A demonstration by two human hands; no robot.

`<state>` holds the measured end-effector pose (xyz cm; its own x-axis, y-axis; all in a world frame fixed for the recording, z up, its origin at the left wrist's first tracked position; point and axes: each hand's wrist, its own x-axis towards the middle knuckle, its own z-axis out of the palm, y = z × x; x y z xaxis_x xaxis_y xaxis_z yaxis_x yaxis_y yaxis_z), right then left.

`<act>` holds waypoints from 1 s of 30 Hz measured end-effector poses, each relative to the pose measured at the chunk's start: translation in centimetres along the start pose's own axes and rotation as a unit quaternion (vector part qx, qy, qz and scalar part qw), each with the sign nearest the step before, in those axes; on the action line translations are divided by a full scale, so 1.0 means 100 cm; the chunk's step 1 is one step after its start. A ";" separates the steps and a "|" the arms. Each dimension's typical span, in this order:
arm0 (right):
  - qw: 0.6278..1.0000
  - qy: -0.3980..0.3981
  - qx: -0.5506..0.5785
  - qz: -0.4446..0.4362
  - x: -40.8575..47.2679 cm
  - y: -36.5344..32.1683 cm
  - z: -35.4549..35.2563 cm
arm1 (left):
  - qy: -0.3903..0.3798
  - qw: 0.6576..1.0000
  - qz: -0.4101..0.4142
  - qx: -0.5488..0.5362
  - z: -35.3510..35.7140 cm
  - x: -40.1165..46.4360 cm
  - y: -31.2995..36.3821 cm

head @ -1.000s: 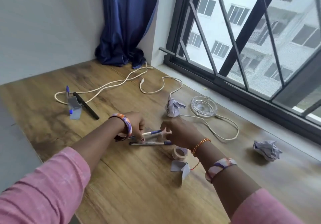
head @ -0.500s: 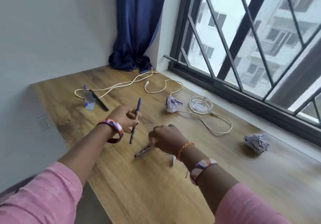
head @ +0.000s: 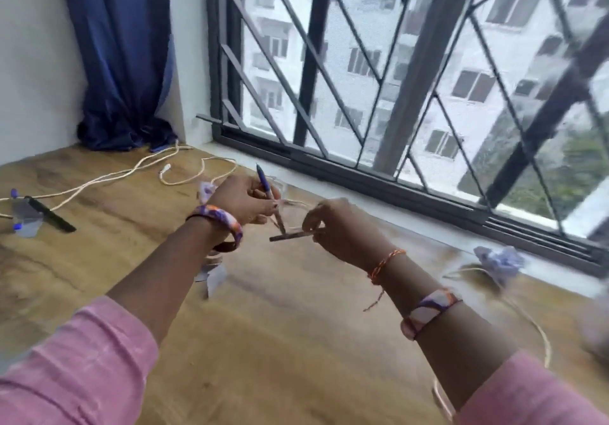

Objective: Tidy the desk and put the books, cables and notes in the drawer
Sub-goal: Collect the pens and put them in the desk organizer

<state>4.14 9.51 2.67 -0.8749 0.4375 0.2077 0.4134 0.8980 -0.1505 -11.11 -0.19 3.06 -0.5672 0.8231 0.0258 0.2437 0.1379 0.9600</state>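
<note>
My left hand (head: 245, 200) is raised over the wooden desk (head: 270, 342) and grips a blue pen (head: 265, 184) that points up and back. My right hand (head: 339, 228) is beside it and pinches a second pen (head: 290, 236), held level, whose tip meets the lower end of the first pen. A white cable (head: 125, 174) snakes across the back of the desk. Another cable loop (head: 534, 322) lies at the right. A crumpled paper ball (head: 501, 260) sits near the window sill, and another (head: 206, 190) shows just behind my left wrist.
At the far left lie a black pen (head: 51, 215), a blue pen and a folded paper scrap (head: 26, 218). A small folded paper (head: 214, 276) sits under my left forearm. A barred window (head: 412, 95) runs along the right, with a blue curtain (head: 122, 62) in the corner.
Both hands have lifted off the desk, each with a pen. The right hand's pen now touches the left hand's pen. The camera has swung right and up.
</note>
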 end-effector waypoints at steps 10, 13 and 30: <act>0.965 0.045 -0.009 0.258 -0.180 0.151 -0.117 | -0.183 0.974 0.132 0.031 0.238 -0.008 0.103; 0.931 0.093 0.002 0.353 -0.234 0.184 -0.153 | -0.223 0.957 0.180 0.040 0.311 -0.019 0.134; 0.811 0.163 -0.124 0.549 -0.334 0.312 -0.184 | -0.309 0.896 0.273 0.161 0.557 -0.058 0.190</act>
<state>50.88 23.75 8.79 0.1503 0.9314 0.3316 0.9709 -0.0758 -0.2273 40.61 28.34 5.66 0.2271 0.9503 0.2131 0.6225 -0.3099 0.7187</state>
